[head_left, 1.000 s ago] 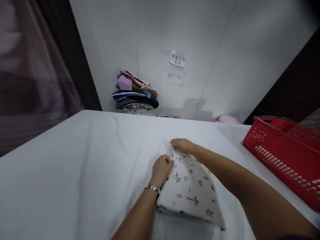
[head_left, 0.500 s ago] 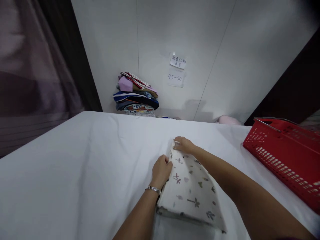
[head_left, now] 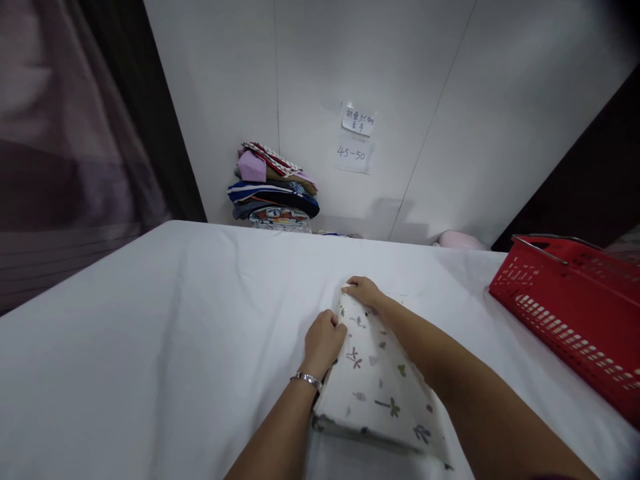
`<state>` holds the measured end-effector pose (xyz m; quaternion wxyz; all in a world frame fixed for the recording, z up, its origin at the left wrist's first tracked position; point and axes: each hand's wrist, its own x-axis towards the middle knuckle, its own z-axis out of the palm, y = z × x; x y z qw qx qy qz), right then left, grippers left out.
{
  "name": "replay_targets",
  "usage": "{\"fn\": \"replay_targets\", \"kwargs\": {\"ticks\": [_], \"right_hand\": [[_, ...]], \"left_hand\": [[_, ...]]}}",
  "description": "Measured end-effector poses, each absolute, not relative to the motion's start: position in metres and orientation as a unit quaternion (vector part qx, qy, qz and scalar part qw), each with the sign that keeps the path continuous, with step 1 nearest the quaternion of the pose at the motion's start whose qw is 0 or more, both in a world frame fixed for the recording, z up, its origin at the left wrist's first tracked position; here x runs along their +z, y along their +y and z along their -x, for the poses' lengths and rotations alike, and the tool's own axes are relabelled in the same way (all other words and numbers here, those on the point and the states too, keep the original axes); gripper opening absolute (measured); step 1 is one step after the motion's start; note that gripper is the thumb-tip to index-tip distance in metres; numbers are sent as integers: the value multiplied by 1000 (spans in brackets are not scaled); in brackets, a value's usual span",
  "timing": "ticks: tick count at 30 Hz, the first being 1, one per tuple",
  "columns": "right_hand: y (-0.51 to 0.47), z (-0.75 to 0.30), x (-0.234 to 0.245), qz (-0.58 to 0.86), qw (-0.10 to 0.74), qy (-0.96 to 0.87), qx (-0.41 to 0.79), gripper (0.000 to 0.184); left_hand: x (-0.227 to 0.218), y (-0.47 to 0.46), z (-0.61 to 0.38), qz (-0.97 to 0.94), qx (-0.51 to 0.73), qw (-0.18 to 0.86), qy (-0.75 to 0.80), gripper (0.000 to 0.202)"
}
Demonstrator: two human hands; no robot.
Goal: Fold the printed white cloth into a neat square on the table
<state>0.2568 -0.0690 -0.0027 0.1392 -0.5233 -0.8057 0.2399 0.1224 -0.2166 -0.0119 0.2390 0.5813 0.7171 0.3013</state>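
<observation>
A folded cream cloth (head_left: 373, 393) printed with small plants and leaves lies on the white-covered table (head_left: 120, 333). My left hand (head_left: 324, 341), with a silver bracelet at the wrist, is closed on the cloth's left edge, its thumb on top. At the far left corner, my right hand (head_left: 364, 291) pinches the cloth, and its forearm crosses over the cloth's right side. Some of the fingers of both hands are hidden behind the fabric.
A red plastic basket (head_left: 575, 313) with a metal handle stands at the table's right. Beyond the far edge rises a stack of folded fabrics (head_left: 275, 190) against the wall. Two paper notes (head_left: 354, 155) hang there. A pink rounded thing (head_left: 461, 240) shows behind the table.
My right hand has shifted slightly left at the far corner, and its forearm has swung left over the cloth. The left hand keeps its place on the edge.
</observation>
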Motion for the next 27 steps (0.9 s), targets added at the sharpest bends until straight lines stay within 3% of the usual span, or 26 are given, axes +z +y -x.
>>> {"fn": "replay_targets", "kwargs": {"ticks": [10,15,21,27], "right_hand": [[-69,-263,11,574,131,-794,151,39],[-51,-250,28,586,31,-797,144,34],[-28,-222,26,572,-108,-803,127,14],[-16,-218,20,544,-163,-812,137,13]], "left_hand": [[-10,-217,-122,-579,308,242,715,6],[-11,-217,-123,-576,309,249,715,5],[-13,-217,-123,-579,305,245,716,5],[-11,-217,-123,-580,303,247,715,5]]}}
